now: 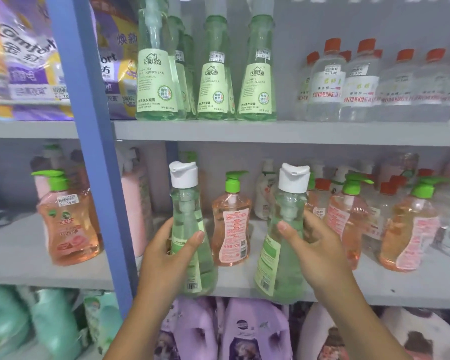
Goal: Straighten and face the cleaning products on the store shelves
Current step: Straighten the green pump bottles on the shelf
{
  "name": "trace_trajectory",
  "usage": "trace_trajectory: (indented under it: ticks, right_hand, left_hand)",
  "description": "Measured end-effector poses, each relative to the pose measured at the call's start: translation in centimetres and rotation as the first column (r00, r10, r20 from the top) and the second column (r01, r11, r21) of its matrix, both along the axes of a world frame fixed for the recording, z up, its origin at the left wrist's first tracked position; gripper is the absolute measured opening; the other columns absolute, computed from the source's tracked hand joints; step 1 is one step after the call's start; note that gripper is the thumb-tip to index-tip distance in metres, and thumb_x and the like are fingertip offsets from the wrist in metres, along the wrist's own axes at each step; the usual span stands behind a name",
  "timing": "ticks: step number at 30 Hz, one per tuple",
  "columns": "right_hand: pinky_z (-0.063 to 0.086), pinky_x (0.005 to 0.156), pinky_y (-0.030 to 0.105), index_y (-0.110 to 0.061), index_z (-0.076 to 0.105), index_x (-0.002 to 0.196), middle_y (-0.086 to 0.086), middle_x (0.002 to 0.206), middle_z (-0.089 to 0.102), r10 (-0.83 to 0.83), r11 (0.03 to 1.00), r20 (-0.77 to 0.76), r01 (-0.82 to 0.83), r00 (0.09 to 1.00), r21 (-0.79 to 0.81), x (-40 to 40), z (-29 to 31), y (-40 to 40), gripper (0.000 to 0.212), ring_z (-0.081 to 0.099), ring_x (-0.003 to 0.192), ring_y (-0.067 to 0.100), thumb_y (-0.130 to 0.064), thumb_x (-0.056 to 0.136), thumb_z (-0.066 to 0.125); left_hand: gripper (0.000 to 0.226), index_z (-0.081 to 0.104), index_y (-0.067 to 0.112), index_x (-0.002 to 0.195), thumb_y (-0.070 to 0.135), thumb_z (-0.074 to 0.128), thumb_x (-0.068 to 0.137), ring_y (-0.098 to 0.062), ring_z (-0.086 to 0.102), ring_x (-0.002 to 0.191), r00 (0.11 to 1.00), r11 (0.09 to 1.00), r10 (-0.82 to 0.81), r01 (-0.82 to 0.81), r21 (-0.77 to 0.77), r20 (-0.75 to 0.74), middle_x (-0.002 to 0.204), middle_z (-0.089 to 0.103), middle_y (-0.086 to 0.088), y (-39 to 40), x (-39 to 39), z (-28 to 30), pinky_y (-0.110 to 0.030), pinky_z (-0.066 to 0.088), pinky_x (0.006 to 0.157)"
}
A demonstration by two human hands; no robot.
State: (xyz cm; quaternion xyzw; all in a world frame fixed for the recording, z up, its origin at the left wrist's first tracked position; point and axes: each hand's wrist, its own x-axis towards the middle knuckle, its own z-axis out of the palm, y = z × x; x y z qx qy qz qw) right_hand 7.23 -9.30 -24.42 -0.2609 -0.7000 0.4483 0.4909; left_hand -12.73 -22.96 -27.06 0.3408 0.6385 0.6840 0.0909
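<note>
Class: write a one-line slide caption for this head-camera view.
Left hand and right hand each hold a green bottle before the shelf.

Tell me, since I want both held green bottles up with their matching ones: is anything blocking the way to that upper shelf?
Nothing visible blocks it. The left hand and right hand each hold a white-capped green bottle in front of the middle shelf. The grey upper shelf has an open gap right of the matching green bottles.

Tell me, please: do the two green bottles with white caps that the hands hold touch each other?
Apart. In the head view, the left green bottle and the right green bottle have a plain gap, with an orange pump bottle showing between them.
</note>
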Motion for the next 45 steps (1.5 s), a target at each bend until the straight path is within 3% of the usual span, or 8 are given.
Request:
trace_trajectory:
  ticks: [6,10,15,21,32,36,42,45]
  right_hand:
    - [0.053,0.066,0.010,-0.052,0.073,0.110,-0.020,0.108,0.078,0.289,0.941,-0.067,-0.271,0.955,0.200,5.0,8.3,-3.6,0.030,0.074,0.084,-0.007,-0.056,0.081,0.081]
    - [0.060,0.074,0.031,-0.031,0.076,0.115,-0.001,0.110,0.080,0.426,0.881,-0.151,-0.372,0.892,0.292,6.8,16.7,-3.6,0.038,0.078,0.096,0.018,-0.053,0.084,0.077]
    - [0.061,0.069,0.027,-0.012,0.074,0.106,0.006,0.097,0.081,0.456,0.870,-0.198,-0.387,0.867,0.306,4.8,27.0,-1.1,0.040,0.078,0.086,0.019,-0.044,0.084,0.068]
    - [0.044,0.113,0.057,-0.008,0.071,0.121,0.011,0.120,0.075,0.313,0.939,-0.096,-0.292,0.945,0.183,-1.5,29.8,3.2,0.037,0.067,0.120,0.033,-0.038,0.098,0.069]
    - [0.050,0.107,0.049,-0.025,0.066,0.131,-0.004,0.123,0.072,0.133,0.967,0.148,-0.161,0.980,0.198,-5.7,28.0,7.9,0.044,0.067,0.115,0.020,-0.053,0.097,0.064]
    - [0.055,0.090,0.036,-0.029,0.065,0.123,-0.011,0.114,0.070,0.076,0.959,0.233,-0.135,0.969,0.248,-5.5,28.7,8.3,0.044,0.067,0.102,0.010,-0.060,0.092,0.067]
    - [0.053,0.103,0.049,-0.015,0.045,0.151,0.005,0.149,0.055,-0.108,0.958,0.233,0.039,0.966,0.283,-6.9,28.6,8.3,0.091,0.058,0.127,0.028,-0.068,0.082,0.073]
    - [0.051,0.105,0.049,-0.013,0.035,0.156,0.008,0.157,0.046,-0.179,0.951,0.255,0.101,0.950,0.293,-7.7,28.7,8.0,0.105,0.054,0.133,0.031,-0.072,0.078,0.073]
  left_hand:
    - [0.053,0.072,0.057,0.110,0.064,0.081,0.058,0.004,0.073,0.095,0.987,0.986,-0.037,0.062,0.156,-0.159,0.104,0.078,0.022,-6.3,7.0,8.1,-0.019,0.058,0.072]
    - [0.053,0.074,0.055,0.104,0.072,0.070,0.054,0.006,0.073,0.083,0.959,0.970,0.000,0.068,0.232,-0.282,0.092,0.079,0.021,-7.4,9.2,16.5,-0.015,0.056,0.065]
    - [0.102,0.062,0.034,0.136,0.090,0.068,0.051,-0.010,0.065,0.121,0.930,0.974,0.081,0.002,0.226,-0.358,0.131,0.069,0.011,-3.9,6.5,25.0,-0.044,0.052,0.103]
    - [0.099,0.043,0.022,0.155,0.074,0.071,0.076,-0.020,0.047,0.141,0.911,0.982,0.180,-0.142,0.127,-0.371,0.159,0.046,0.002,3.8,1.9,27.3,-0.034,0.039,0.100]
    - [0.107,0.026,0.017,0.161,0.076,0.065,0.081,-0.029,0.037,0.149,0.882,0.951,0.039,-0.178,-0.254,-0.471,0.167,0.031,-0.004,9.8,-3.4,29.6,-0.046,0.039,0.113]
    - [0.107,0.029,0.011,0.160,0.069,0.073,0.080,-0.031,0.043,0.144,0.864,0.934,0.030,-0.203,-0.293,-0.503,0.164,0.035,-0.008,9.6,-3.7,30.8,-0.041,0.043,0.108]
    - [0.102,0.025,0.018,0.161,0.061,0.075,0.083,-0.032,0.046,0.140,0.851,0.898,-0.007,-0.226,-0.377,-0.526,0.163,0.036,-0.005,9.5,-4.1,32.1,-0.038,0.042,0.095]
    - [0.093,0.038,0.014,0.153,0.062,0.074,0.083,-0.027,0.063,0.111,0.856,0.899,-0.020,-0.212,-0.384,-0.517,0.141,0.056,-0.007,9.2,-4.3,33.1,-0.036,0.051,0.084]
